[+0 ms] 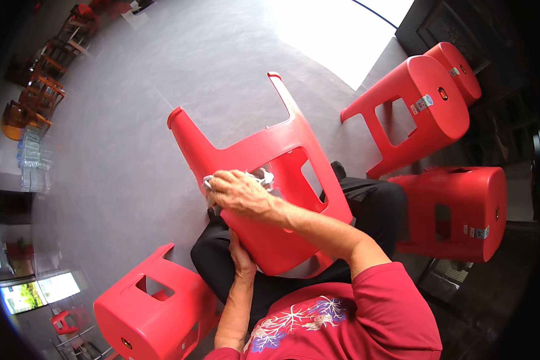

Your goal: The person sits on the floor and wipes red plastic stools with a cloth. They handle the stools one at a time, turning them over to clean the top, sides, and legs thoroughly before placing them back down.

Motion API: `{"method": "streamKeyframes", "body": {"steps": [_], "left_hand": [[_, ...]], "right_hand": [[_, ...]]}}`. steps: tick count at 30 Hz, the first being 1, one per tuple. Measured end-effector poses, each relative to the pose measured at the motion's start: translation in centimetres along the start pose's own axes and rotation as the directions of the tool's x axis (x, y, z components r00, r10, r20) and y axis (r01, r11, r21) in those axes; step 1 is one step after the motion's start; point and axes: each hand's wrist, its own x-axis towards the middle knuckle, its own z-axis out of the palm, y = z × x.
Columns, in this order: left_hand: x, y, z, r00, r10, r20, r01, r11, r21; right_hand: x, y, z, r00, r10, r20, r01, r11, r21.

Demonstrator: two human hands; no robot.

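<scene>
A red plastic stool [261, 141] lies tilted across my lap, its legs pointing away from me and its seat end toward my body. My left hand [242, 259] grips the stool's lower left side, with the fingers partly hidden behind it. Closed around a crumpled whitish cloth [266, 179], my right hand [239, 191] presses on the stool's left side by the cut-out opening. Part of the cloth sticks out past the fingers on both sides.
More red stools stand around me: one stool [147, 306] at the near left, another stool [456, 213] at my right, and two beyond it, including a stool [423, 105]. Wooden furniture [39, 96] and a clear-plastic stack [33, 159] line the far left of the grey floor [120, 120].
</scene>
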Motion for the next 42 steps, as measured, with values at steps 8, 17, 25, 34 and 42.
{"method": "streamKeyframes", "body": {"steps": [8,17,25,34,42], "left_hand": [[1.0,-0.8,-1.8,0.996,-0.051,-0.075,0.044,0.994,-0.100],[1.4,-1.6,-2.8,0.999,-0.042,-0.028,0.036,0.981,-0.190],[1.1,-1.0,-2.5,0.998,-0.043,0.045,0.052,0.977,-0.207],[1.5,-1.6,-3.4,0.999,-0.027,0.032,0.030,0.993,-0.113],[0.8,0.5,-3.0,1.000,-0.003,-0.027,0.001,0.999,-0.053]], "right_hand": [[-0.7,10.5,-3.4,0.913,0.373,-0.165,-0.407,0.858,-0.313],[-10.0,7.9,-18.3,0.557,0.760,-0.336,-0.270,0.548,0.792],[-21.1,-2.8,-7.5,0.573,0.790,-0.219,-0.808,0.589,0.011],[-22.6,8.7,-3.0,0.585,0.809,0.056,-0.683,0.454,0.572],[-20.4,7.2,-4.9,0.494,0.820,0.289,-0.524,0.016,0.851]]}}
